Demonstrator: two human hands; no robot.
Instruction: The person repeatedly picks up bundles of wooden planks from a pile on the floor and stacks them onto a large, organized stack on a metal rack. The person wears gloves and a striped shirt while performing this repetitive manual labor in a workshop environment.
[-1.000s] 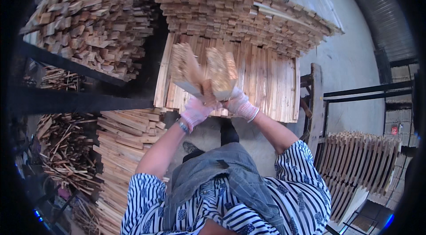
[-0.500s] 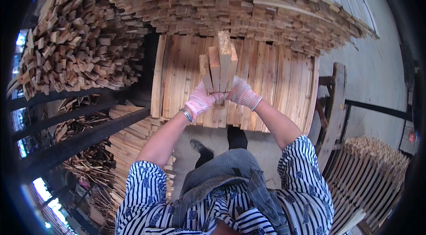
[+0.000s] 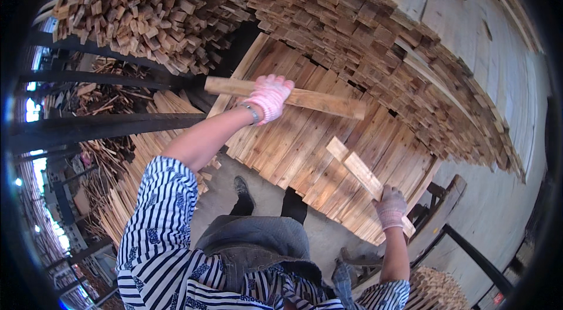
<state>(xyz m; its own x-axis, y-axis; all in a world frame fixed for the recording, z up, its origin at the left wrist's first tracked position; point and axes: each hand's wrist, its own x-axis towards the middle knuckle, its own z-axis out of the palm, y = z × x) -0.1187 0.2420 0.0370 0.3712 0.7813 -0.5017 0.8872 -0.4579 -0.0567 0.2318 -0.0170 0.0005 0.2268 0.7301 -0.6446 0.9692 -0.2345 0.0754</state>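
My left hand (image 3: 271,98), in a pink-and-white knit glove, is closed around the middle of a wooden board (image 3: 328,103). That board is held out level above the layer of planks (image 3: 293,140) lying side by side in front of me. Off to the right, my gloved right hand (image 3: 391,204) is closed on light wooden strips (image 3: 362,173), which slant toward the far left. One strip's end sticks out past another's. The palm hides how many pieces it grips, and whether they touch the layer below I cannot tell.
A high stack of boards (image 3: 363,29) rises beyond the plank layer. Loose sticks (image 3: 141,11) are heaped at far left, above dark metal bars (image 3: 117,128). More strips (image 3: 146,163) lie below those bars. A wooden post (image 3: 446,201) and another bundle (image 3: 440,286) are at right.
My hands were together around several upright pieces; now they are far apart, each with wood. The left moved with one board, the right moved right and nearer me. My view has turned.
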